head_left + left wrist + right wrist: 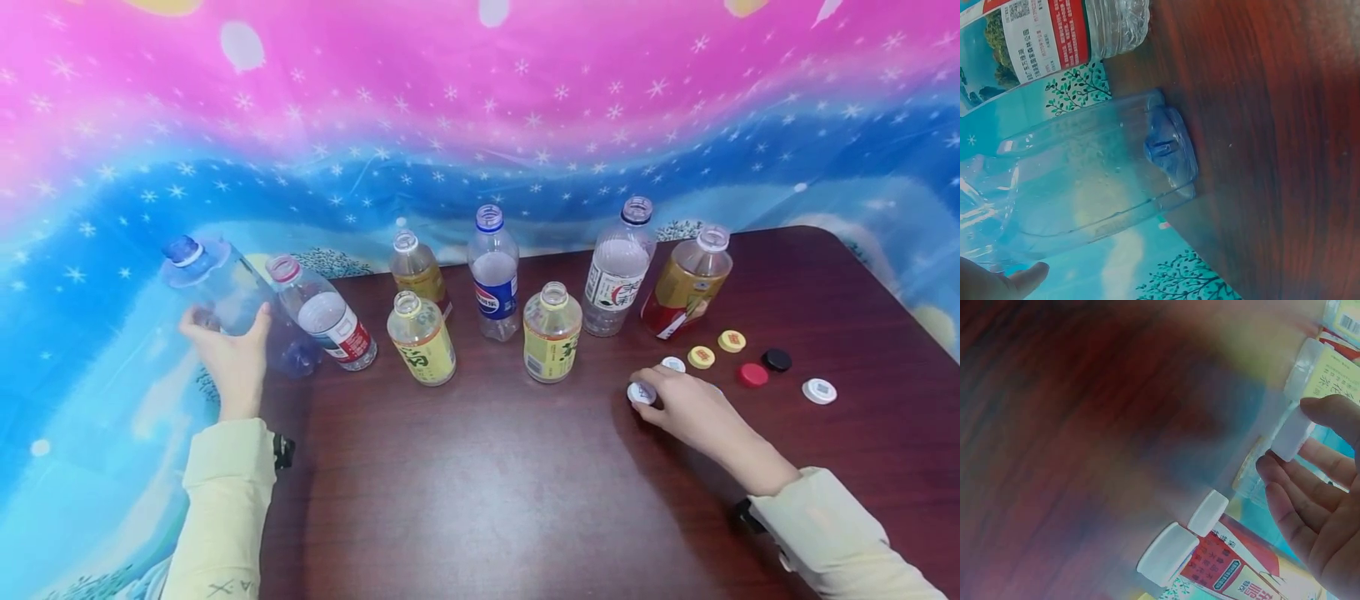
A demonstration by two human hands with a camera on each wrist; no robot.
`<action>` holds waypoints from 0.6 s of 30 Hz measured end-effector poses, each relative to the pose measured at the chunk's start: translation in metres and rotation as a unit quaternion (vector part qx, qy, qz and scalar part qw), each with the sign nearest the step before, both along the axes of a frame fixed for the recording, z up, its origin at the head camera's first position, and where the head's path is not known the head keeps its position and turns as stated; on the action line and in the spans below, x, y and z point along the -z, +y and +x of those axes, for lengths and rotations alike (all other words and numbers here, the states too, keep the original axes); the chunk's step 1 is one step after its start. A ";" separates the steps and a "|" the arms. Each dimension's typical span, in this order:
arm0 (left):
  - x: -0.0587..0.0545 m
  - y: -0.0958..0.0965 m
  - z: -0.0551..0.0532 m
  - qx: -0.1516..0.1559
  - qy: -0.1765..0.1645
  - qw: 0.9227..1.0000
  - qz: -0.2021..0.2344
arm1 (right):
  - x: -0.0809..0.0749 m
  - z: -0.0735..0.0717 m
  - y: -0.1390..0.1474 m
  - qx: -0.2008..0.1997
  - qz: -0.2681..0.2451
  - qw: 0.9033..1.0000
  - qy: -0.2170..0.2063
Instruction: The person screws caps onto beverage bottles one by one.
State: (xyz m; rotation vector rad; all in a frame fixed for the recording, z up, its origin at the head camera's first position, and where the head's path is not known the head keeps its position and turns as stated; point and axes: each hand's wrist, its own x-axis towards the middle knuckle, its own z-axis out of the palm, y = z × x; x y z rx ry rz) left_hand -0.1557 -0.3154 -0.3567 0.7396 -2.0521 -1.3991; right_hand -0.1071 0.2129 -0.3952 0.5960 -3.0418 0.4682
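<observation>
At the table's left edge my left hand (232,362) grips a large clear bottle (240,292), fingers and thumb on its two sides. A blue piece tops its neck, and its bluish base (1171,150) stands on the wood in the left wrist view. My right hand (690,412) pinches a white bottle cap (1293,433) between thumb and fingers, low over the table. Close to that hand lies another white cap (672,365). A small blue bit, partly hidden, shows behind the hand.
Several uncapped bottles stand along the back, among them a red-labelled bottle (326,312), a Pepsi bottle (495,283) and a yellow-labelled bottle (552,337). Right of them lie yellow caps (701,357), a red cap (753,375), a black cap (777,360) and a white-topped cap (819,391).
</observation>
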 end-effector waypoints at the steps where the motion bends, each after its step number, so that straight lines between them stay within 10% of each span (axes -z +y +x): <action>1: 0.000 0.001 0.001 0.002 0.005 1.000 0.006 | -0.001 -0.001 0.000 0.004 0.000 1.000 -0.003; 10: 0.003 0.010 0.022 0.001 0.013 1.000 0.014 | -0.014 -0.007 0.006 0.019 -0.035 0.999 0.007; 18: 0.008 0.032 0.055 0.007 0.091 0.995 -0.038 | -0.029 -0.010 0.008 0.017 -0.076 0.994 0.080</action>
